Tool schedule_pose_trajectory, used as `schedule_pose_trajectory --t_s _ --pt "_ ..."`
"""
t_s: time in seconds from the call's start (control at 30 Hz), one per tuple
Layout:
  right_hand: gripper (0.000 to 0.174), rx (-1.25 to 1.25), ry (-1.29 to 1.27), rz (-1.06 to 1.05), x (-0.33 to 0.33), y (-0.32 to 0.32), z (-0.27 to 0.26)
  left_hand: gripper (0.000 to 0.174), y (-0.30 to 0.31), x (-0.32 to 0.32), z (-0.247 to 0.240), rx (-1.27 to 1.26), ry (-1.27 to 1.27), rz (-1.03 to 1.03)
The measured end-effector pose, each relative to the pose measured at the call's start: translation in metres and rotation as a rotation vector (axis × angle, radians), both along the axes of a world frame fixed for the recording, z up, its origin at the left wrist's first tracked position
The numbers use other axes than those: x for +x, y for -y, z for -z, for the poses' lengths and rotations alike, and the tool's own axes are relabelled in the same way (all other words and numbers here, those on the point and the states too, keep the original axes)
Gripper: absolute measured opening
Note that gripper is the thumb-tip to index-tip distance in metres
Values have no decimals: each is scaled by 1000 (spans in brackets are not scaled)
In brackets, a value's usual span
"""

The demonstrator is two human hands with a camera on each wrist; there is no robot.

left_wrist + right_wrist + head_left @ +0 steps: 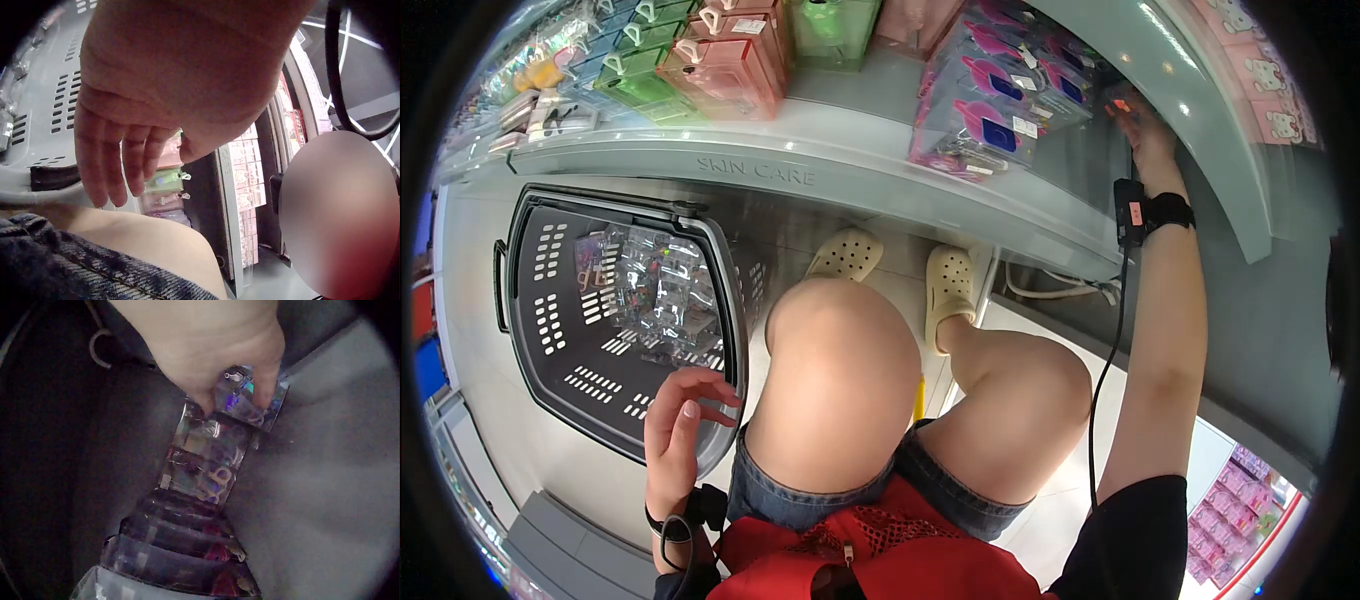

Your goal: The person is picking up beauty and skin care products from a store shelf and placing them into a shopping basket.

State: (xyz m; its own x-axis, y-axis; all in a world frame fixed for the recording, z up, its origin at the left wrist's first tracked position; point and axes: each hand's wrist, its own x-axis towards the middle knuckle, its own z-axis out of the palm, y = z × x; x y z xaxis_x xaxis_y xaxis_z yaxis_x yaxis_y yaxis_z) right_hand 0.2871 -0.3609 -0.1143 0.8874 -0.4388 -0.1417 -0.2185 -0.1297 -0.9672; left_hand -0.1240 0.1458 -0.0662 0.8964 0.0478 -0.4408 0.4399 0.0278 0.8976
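Note:
In the right wrist view my right hand (212,344) grips a small shiny see-through packet (234,397) between thumb and fingers. That packet is at the upper end of a row, right against another clear packet (206,453). In the head view the same hand (1145,130) reaches deep onto the shelf, beside the pink-and-blue packages (1000,110). My left hand (685,420) hangs with loosely bent fingers over the near rim of the dark shopping basket (600,390); nothing is in it. The left wrist view shows its fingers (131,156) pointing down above my thigh.
Several clear packets (665,280) lie inside the basket, which stands on the floor at my left. Green and pink hanging boxes (725,80) fill the shelf further left. A curved grey shelf edge (1200,110) rises close beside my right arm. White cables (1060,285) run beneath the shelf.

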Motion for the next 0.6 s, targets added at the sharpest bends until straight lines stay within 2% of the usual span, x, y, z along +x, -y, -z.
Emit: schedule_pose_trajectory --t_s 0.1,0.17,0.3,0.47,0.5,0.57,0.6 --pt "30 46 35 -87 20 30 14 38 0 2 -1 -6 -2 -8" --pt "29 176 107 -146 23 35 16 38 -2 1 1 13 -7 -20" --pt "29 193 80 -176 27 49 19 38 -3 2 3 9 -20 -47" --pt "25 -253 197 -368 31 67 27 36 -4 3 8 1 -21 -63" --pt "25 -254 197 -370 32 62 26 36 -4 3 9 0 -22 -65" --pt "24 113 227 -187 36 50 24 35 -5 4 10 1 -20 -62" --pt "24 113 226 -189 39 49 23 35 -5 4 11 2 -21 -64"
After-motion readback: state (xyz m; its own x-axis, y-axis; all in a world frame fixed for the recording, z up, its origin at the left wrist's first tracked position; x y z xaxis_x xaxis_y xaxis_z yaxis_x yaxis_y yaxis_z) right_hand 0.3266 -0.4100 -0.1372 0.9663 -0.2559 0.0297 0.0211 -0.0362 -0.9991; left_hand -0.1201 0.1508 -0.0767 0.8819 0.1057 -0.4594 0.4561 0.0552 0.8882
